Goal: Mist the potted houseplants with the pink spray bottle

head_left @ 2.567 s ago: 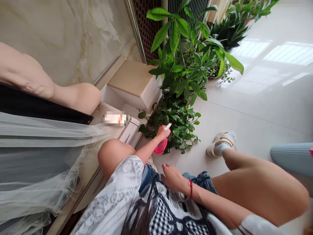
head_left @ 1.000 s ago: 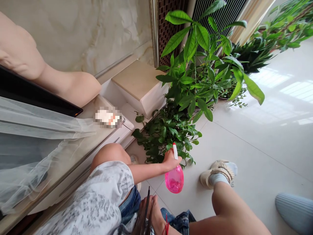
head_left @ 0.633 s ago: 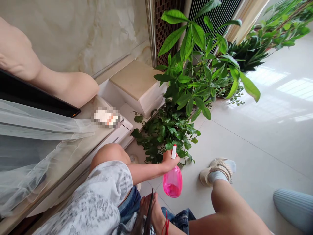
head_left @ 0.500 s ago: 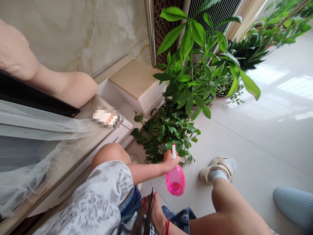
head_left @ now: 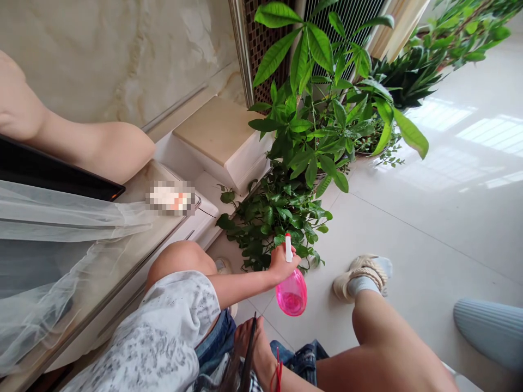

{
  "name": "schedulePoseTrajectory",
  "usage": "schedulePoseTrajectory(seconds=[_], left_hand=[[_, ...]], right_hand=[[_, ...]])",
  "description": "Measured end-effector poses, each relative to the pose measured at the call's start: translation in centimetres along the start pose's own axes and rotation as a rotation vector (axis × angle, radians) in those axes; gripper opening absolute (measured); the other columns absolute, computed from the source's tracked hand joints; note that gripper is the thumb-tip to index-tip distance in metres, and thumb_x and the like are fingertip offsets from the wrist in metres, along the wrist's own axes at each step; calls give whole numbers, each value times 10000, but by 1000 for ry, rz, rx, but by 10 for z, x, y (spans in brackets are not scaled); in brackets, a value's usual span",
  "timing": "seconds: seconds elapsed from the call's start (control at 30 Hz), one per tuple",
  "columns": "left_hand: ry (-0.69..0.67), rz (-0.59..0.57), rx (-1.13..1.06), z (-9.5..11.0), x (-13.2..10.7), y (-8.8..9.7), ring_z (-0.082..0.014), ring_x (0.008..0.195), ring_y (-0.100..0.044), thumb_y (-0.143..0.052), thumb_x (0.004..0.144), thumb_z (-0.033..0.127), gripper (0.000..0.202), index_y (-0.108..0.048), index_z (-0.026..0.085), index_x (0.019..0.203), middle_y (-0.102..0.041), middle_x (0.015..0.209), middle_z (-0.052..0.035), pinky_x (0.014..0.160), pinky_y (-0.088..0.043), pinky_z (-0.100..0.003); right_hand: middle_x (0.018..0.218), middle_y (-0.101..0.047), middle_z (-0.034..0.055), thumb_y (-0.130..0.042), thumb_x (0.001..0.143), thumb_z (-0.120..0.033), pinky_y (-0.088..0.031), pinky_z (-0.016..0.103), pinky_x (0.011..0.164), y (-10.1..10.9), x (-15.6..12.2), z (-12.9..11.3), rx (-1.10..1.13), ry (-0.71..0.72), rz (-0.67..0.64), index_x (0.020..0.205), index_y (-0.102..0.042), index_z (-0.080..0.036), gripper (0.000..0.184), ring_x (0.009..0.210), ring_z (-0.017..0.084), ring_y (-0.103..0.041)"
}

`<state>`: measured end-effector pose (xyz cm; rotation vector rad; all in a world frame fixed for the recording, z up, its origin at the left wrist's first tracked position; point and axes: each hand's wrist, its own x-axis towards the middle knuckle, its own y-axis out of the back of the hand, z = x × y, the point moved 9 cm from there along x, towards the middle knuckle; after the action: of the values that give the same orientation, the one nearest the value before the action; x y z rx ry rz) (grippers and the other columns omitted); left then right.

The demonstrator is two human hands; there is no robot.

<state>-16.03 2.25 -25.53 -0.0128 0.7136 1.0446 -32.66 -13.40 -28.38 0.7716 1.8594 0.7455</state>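
Observation:
My left hand (head_left: 281, 263) is closed round the neck of a pink spray bottle (head_left: 291, 294). The bottle's white nozzle (head_left: 288, 247) sticks up against the leaves of a low green potted plant (head_left: 273, 218). A taller plant with broad leaves (head_left: 318, 109) stands just behind it. My right hand (head_left: 255, 348) lies on my denim shorts, fingers stretched out and holding nothing. It has a red string at the wrist, and a strand of hair partly covers it. I am squatting, both knees in view.
A marble-topped cabinet (head_left: 134, 228) with white tulle (head_left: 61, 239) and a beige figure (head_left: 81, 141) runs along the left. A stepped ledge (head_left: 216, 130) sits by the wall. More plants (head_left: 408, 76) line the grille. My sandalled foot (head_left: 363, 272) and a blue ribbed object (head_left: 490, 332) rest on the tiled floor.
My left hand has raised the spray bottle from low beside the plant to upright at the leaves, and lately shifted it slightly. My right hand stays on my lap.

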Motion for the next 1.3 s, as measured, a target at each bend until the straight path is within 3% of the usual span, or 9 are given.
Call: schedulePoseTrajectory(seconds=[0.2, 0.37, 0.6, 0.87, 1.0, 1.2, 1.3], left_hand=[[4, -31, -26, 10, 0, 3, -131, 686, -588, -675, 723, 35, 154, -618, 177, 698, -617, 677, 18, 688, -443, -243], [1, -37, -95, 12, 0, 2, -121, 671, -586, -740, 763, 121, 125, -627, 170, 743, -638, 696, 17, 704, -452, -247], [-17, -45, -14, 14, -3, 1, -129, 665, -577, -709, 810, 126, 199, -591, 177, 659, -594, 638, 24, 714, -440, -256], [-43, -44, 34, 7, -7, 3, -141, 700, -616, -753, 804, 193, 164, -607, 184, 729, -650, 699, 13, 745, -452, -261], [-64, -77, 61, 6, -10, 3, -139, 678, -609, -719, 839, 212, 213, -593, 180, 671, -618, 650, 18, 743, -452, -262], [-42, -61, 2, -5, -10, 11, -132, 731, -631, -793, 741, 133, 199, -621, 172, 833, -685, 782, 5, 753, -458, -242], [-70, -80, 19, -3, -10, 16, -132, 718, -621, -795, 765, 178, 171, -626, 173, 794, -669, 743, 12, 745, -448, -242]], right_hand=[[994, -779, 282, -610, 796, -24, -616, 662, 827, 12, -3, 3, 112, 3, 39, 1139, -767, -40, 377, 914, 422, -766], [1002, -777, 273, -587, 817, -25, -615, 609, 870, 11, -4, 4, 62, -26, -14, 1164, -766, -45, 391, 942, 402, -758], [1030, -777, 281, -569, 815, -15, -613, 672, 822, 13, -6, -1, 46, 44, -21, 1243, -733, -47, 459, 933, 417, -764], [1110, -753, 321, -575, 850, 10, -596, 656, 938, 18, -12, 3, 143, 25, -39, 1229, -733, 1, 411, 1087, 426, -747], [1136, -756, 300, -546, 859, 20, -600, 656, 930, 10, -10, 3, 85, 31, -39, 1240, -732, -24, 427, 1102, 418, -745], [1036, -781, 267, -612, 831, -35, -630, 582, 823, -17, -8, 3, -25, -12, 21, 1135, -766, -47, 341, 965, 399, -761], [1044, -776, 268, -617, 840, -60, -616, 584, 821, -21, -10, 1, -75, 27, 48, 1145, -754, -44, 335, 989, 399, -744]])
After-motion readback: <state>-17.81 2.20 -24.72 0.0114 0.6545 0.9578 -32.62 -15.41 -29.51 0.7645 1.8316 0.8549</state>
